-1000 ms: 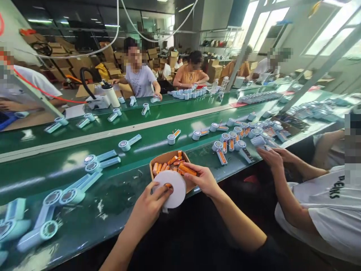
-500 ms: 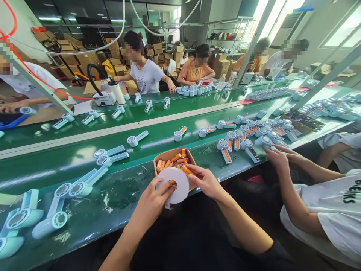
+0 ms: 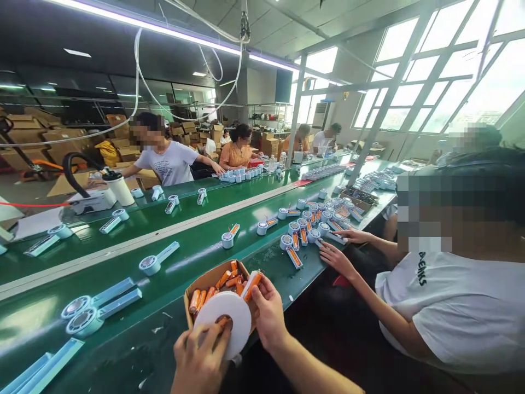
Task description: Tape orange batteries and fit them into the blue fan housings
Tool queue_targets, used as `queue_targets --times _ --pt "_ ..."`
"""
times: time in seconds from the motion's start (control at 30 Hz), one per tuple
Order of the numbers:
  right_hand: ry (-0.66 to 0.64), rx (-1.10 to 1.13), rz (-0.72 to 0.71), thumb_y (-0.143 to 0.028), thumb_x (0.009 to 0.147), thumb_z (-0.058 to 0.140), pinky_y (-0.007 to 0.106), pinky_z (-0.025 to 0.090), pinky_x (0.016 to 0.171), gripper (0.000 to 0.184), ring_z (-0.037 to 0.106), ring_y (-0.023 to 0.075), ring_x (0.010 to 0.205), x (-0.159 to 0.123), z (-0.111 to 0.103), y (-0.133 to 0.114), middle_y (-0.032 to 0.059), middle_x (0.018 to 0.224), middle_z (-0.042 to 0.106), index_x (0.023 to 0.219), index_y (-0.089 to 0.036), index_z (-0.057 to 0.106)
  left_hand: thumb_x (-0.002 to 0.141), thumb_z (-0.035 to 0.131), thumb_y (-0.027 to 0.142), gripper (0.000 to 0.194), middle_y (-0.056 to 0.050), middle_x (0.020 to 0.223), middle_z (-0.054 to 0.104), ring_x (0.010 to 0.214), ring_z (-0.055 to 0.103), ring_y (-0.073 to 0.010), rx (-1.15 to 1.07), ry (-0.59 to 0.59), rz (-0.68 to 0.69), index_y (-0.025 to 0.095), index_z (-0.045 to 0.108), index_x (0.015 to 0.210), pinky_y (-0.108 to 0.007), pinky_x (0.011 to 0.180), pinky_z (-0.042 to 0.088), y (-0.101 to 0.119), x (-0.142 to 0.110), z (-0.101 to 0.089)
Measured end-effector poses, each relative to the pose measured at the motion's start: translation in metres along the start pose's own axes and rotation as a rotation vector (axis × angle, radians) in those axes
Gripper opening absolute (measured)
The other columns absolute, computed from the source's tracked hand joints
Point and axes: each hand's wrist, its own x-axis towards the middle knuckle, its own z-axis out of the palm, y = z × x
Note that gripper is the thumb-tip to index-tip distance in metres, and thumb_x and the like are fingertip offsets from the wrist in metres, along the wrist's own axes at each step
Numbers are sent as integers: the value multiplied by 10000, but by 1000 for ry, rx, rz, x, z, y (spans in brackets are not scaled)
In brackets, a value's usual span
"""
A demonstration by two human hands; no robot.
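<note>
Right hand (image 3: 268,309) up at the box's right side, and it has an orange cell (image 3: 251,285) pinched between thumb and fingers, tilted, a pale strip showing along one face. Left hand (image 3: 200,350) on the white roll (image 3: 238,314), fingers hooked into the core, grasping it upright and tilted just in front of the box (image 3: 205,277). More loose cells (image 3: 200,298) lie heaped inside, right behind that roll!

Here's the danger: the pinch looks light and high on the cell, so a slip of the thumb could drop it back among the others. The pale strip, if sticky, could grab a finger or go on crooked. And the roll hides part of the box, so a knuckle could well clip a cell unseen. Watch the left: all that support seems to come from the core, and if those fingers lose it, the roll could tip off the near edge of the bench (image 3: 135,339). Fans (image 3: 150,265) lie well apart, safely clear.
</note>
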Motion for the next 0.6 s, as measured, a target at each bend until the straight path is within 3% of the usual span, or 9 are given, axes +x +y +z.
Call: queue_targets --times 0.1,0.17,0.23,0.33,0.43,0.5,0.6 --pt "24 4 38 -433 607 1006 449 655 878 660 780 290 986 14 -10 -14 92 1100 814 1171 -228 730 862 705 493 408 13 1008 789 911 630 -293 -78 89 150 465 744 1268 -501 957 500 28 -17 16" --pt "33 -53 8 -394 499 1041 430 670 806 677 779 285 930 38 -18 -48 64 1007 809 1087 -245 741 867 698 497 371 37 964 784 852 609 -265 -165 193 319 533 735 1234 -474 1011 492 40 -19 14" --pt "132 -39 -130 -417 483 1037 386 670 815 623 775 261 980 63 -24 -82 21 1007 791 1009 -279 734 878 700 441 409 26 1015 784 883 623 -247 -210 145 370 498 722 1282 -445 1059 488 38 -8 5" --pt "87 -77 -187 -417 623 989 351 658 889 541 749 239 1137 85 -33 -100 -4 1114 773 1087 -313 730 839 755 319 612 -52 1207 760 1133 638 -277 -234 -251 168 337 648 1441 -479 1119 467 3 26 -9" --pt "-47 -148 1 -399 688 964 318 667 845 502 744 250 1175 75 -48 -87 6 1104 778 1129 -310 740 792 840 415 665 -87 1303 736 1294 573 -338 -367 -513 28 314 659 1424 -566 1150 434 -42 56 -7" --pt "-83 -158 148 -395 672 975 291 674 771 528 767 259 1128 60 -60 -77 9 1050 786 1140 -304 748 786 854 491 626 -80 1343 728 1349 547 -340 -463 -579 -68 315 702 1366 -527 1148 450 -62 72 2" --pt "-56 -138 242 -360 654 990 269 673 705 558 799 258 1047 45 -71 -71 -1 1022 789 1151 -324 738 952 684 474 371 -63 1305 751 1264 621 -266 -400 -562 -322 285 761 1262 -390 1103 496 -87 97 23"
